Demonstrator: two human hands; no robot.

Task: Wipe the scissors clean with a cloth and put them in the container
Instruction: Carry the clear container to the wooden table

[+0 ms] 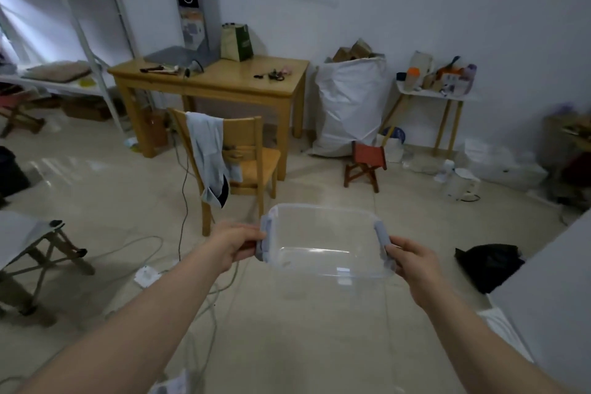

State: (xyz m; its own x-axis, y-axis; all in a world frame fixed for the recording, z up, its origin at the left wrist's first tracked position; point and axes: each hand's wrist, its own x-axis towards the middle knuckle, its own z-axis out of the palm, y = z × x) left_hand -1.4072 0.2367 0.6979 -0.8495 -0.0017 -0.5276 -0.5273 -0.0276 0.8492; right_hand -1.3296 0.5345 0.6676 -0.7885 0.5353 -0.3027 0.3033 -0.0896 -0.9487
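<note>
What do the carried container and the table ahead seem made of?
The container looks like clear glossy plastic: the floor shows through; grey clips at both ends. The table looks like light wood, perhaps varnished: faint sheen on top.

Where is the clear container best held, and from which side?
By the grey latches at its two short ends, one hand from each side, as the left hand and right hand grip now. The container is wide and open-topped; end grips keep it level.

The container [323,210] is over the floor [287,336], before the chair [244,134]; behind that, scissors [271,74] lie near the tabletop's [224,77] right edge.
</note>
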